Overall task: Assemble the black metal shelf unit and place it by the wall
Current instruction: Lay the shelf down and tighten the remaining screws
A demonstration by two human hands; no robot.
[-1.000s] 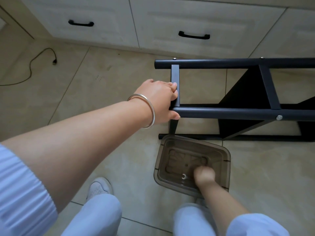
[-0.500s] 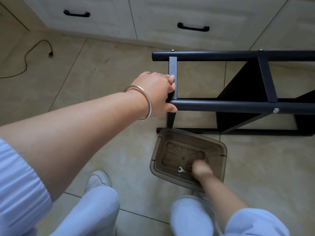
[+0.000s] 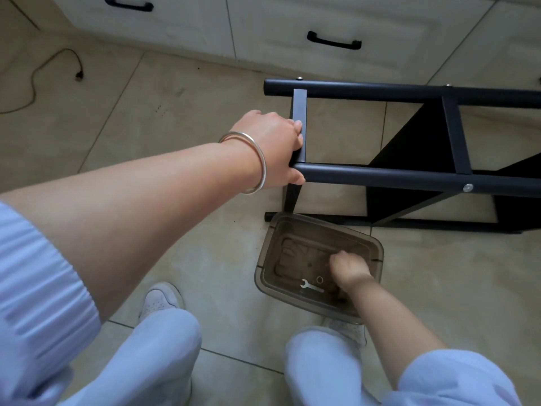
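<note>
**Frame joined, fasteners still being fetched**

The black metal shelf unit [image 3: 409, 174] lies on its side on the tiled floor [image 3: 181, 92], in front of the cream drawer fronts [image 3: 181, 22]. Its tubular posts and flat cross bars are already joined, with bolt heads showing on the posts, so much of the frame appears built. It is not yet upright or set by a wall.

The left hand [image 3: 275, 150] grips the end cross bar where it meets the near post. The right hand [image 3: 348, 268] reaches into the smoky plastic bin [image 3: 265, 256], fingers curled down at its bottom; I cannot tell whether they hold anything. A small wrench [image 3: 311, 287] and a washer [image 3: 319, 279] lie beside it.

The unit's right end is cut off, so its remaining joints cannot be judged.
</note>
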